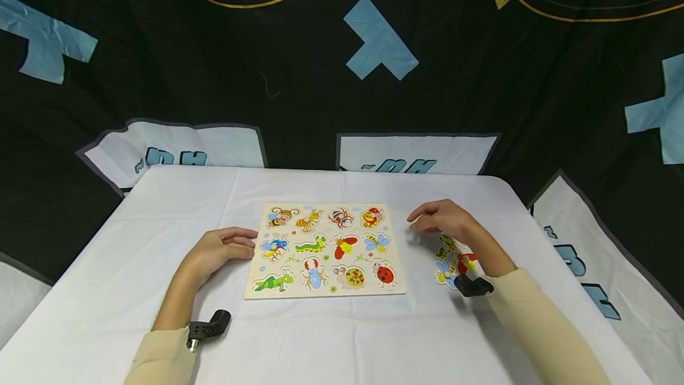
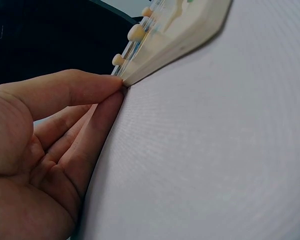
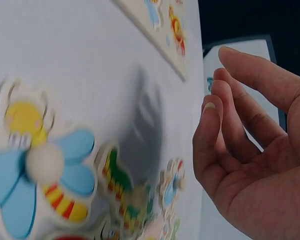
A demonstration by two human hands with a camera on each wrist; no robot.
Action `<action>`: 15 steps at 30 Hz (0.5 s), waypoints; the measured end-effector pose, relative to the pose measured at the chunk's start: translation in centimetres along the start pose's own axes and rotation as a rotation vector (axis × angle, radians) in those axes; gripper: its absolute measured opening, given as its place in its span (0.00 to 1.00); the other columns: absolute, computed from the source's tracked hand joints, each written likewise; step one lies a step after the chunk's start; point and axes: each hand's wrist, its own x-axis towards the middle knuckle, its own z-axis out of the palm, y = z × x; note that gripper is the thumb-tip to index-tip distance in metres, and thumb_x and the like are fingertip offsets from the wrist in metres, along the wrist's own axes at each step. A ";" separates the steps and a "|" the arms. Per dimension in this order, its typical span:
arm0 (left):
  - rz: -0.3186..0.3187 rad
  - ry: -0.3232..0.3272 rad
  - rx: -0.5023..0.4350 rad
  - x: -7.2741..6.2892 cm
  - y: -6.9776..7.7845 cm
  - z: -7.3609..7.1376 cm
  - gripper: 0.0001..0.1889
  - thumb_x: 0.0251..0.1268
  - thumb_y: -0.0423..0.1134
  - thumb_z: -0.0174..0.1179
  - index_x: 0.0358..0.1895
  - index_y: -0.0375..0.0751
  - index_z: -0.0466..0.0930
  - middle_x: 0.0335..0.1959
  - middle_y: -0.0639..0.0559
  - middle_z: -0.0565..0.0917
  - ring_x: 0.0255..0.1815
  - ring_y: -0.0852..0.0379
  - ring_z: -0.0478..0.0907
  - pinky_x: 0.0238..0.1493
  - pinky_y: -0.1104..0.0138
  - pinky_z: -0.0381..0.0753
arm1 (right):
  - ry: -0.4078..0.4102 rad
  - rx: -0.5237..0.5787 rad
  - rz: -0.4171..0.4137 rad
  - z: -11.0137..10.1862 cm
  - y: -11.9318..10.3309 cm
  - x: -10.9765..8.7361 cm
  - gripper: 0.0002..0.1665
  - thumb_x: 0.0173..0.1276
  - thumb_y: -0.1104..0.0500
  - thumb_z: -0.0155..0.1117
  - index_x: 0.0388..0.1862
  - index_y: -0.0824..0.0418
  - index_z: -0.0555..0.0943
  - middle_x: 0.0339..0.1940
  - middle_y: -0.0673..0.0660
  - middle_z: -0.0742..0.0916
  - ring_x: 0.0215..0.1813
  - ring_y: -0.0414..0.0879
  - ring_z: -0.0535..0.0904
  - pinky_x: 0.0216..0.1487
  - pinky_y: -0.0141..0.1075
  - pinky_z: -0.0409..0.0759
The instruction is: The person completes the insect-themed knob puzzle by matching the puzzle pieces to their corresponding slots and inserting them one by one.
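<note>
A puzzle board (image 1: 326, 290) lies flat on the bench (image 1: 320, 343), between the two hands, its far side turned towards the bench's far edge. Its pictures run in three rows of four. Along the side nearest the person are a grasshopper (image 1: 274, 281), a stag beetle (image 1: 314, 273), a snail (image 1: 352, 277) and a ladybird (image 1: 384, 273); a spider (image 1: 341, 217) is in the far row. In the left wrist view, wooden knobs (image 2: 136, 33) stand up from the board.

The left hand (image 1: 221, 249) rests on the bench at the board's left edge. Its fingers are relaxed and gently bent, and the tips of its thumb and a finger meet at the edge of the wood.

The right hand (image 1: 440, 218) hangs above the bench, between the board's right edge and the bench's right edge. Its fingers are loosely curved and hold nothing; their shadow falls on the cloth below.

Under the right forearm, well apart from the board's right edge, loose pieces lie close together: a green caterpillar (image 1: 446, 246), a blue-winged bee (image 1: 445, 273) and a red-winged insect (image 1: 466, 263) partly hidden by the sleeve camera (image 1: 473, 285). The bee and caterpillar each carry a round knob. Another blue piece (image 3: 171, 187) lies beyond the caterpillar in the right wrist view.

A black curtain (image 1: 299, 76) hangs past the bench's far edge.
</note>
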 end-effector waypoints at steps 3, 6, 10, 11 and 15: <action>-0.002 0.002 0.001 0.0 0.0 0.0 0.29 0.56 0.42 0.73 0.63 0.42 0.81 0.46 0.50 0.90 0.49 0.61 0.81 0.59 0.62 0.69 | -0.008 -0.011 -0.011 -0.7 0.8 -0.4 0.23 0.63 0.56 0.72 0.56 0.64 0.85 0.48 0.55 0.89 0.50 0.55 0.81 0.53 0.39 0.81; -0.003 0.002 -0.001 0.0 0.0 0.1 0.29 0.56 0.42 0.73 0.63 0.42 0.81 0.46 0.50 0.90 0.49 0.60 0.81 0.59 0.62 0.70 | -0.016 -0.028 -0.013 -1.3 1.4 -0.8 0.23 0.63 0.55 0.71 0.55 0.64 0.85 0.47 0.55 0.89 0.49 0.53 0.81 0.52 0.39 0.81; -0.007 0.001 -0.004 0.1 0.0 0.1 0.29 0.56 0.42 0.73 0.63 0.42 0.80 0.46 0.50 0.90 0.49 0.60 0.81 0.58 0.62 0.70 | -0.025 -0.050 0.009 -1.8 2.1 -1.3 0.22 0.62 0.54 0.73 0.54 0.61 0.86 0.46 0.55 0.88 0.48 0.51 0.80 0.52 0.40 0.79; -0.007 0.001 -0.004 0.1 0.0 0.1 0.29 0.56 0.42 0.73 0.63 0.42 0.80 0.46 0.50 0.90 0.49 0.61 0.81 0.58 0.62 0.70 | -0.028 -0.054 0.018 -2.0 2.3 -1.5 0.22 0.63 0.54 0.72 0.54 0.60 0.86 0.47 0.55 0.88 0.48 0.51 0.80 0.52 0.41 0.78; -0.005 0.004 -0.003 0.1 0.0 0.2 0.29 0.56 0.42 0.73 0.63 0.42 0.80 0.47 0.50 0.89 0.49 0.61 0.81 0.58 0.62 0.70 | -0.047 -0.068 0.036 -2.6 2.9 -1.9 0.22 0.64 0.52 0.71 0.55 0.59 0.86 0.53 0.56 0.86 0.50 0.51 0.79 0.52 0.41 0.77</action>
